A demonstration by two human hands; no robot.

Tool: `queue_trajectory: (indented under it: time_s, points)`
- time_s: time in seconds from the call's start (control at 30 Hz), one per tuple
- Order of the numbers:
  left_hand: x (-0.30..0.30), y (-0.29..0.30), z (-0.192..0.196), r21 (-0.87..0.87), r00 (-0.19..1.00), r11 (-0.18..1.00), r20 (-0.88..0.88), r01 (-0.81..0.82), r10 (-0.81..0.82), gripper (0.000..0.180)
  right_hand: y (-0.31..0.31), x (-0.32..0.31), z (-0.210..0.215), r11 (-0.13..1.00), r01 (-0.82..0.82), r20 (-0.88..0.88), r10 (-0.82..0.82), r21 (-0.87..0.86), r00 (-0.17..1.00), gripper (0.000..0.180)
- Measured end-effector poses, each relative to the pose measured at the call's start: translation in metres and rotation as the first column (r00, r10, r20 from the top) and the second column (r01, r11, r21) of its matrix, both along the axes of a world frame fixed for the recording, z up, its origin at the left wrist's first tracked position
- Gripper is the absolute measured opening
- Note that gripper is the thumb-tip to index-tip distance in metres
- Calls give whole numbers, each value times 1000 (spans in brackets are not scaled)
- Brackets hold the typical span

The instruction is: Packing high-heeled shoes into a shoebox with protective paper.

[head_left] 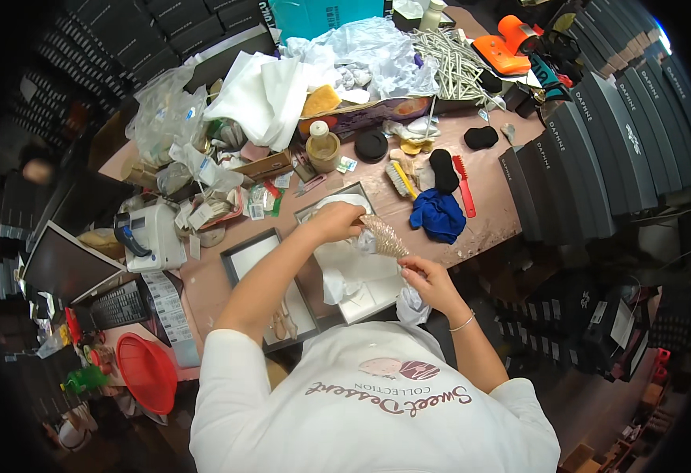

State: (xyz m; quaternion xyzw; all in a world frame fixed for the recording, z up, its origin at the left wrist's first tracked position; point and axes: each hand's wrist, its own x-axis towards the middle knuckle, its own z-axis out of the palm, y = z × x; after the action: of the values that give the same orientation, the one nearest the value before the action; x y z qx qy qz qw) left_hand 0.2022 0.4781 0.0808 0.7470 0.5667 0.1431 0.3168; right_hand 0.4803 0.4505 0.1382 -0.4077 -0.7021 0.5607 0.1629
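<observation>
My left hand (336,221) grips the heel end of a glittery beige shoe (382,236), holding it above an open dark-rimmed shoe box (311,211) lined with white tissue paper (353,272). My right hand (423,273) pinches at the shoe's lower tip, fingers closed on it. Left of the box lies its lid (247,256), where a beige strappy item (284,323) rests, partly hidden by my left arm.
A blue cloth (438,214), a yellow brush (401,180), a red brush (464,186) and a black pad (443,170) lie beyond the box. A label printer (152,236), keyboard (121,304) and red basin (147,370) sit left. Dark shoe boxes (598,142) stack at right.
</observation>
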Motion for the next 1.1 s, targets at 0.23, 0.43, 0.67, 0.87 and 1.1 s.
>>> queue_trajectory:
  time_s: [0.23, 0.43, 0.67, 0.87, 1.1]
  points:
    - [22, -45, 42, -148, 849, 965, 460, -216, 260, 73, 17, -64, 10, 806, -73, 152, -22, 588, 988, 35]
    - [67, -112, 11, -737, 76, 573, 589, -359, 804, 74, 30, -72, -34, 803, -252, 177, 185, 540, 967, 16]
    - [86, -148, -33, -164, 467, 595, 473, -787, 747, 75, 60, -20, 3, 642, -392, -702, -338, -659, 627, 20]
    - [104, -109, 70, -313, 206, 705, 812, -636, 547, 68, 60, -47, 0, 831, -387, -407, 218, -399, 887, 21]
    - [120, -102, 32, -640, -582, 521, 756, -565, 298, 34, 99, -39, -17, 719, -362, -460, 66, -593, 885, 17]
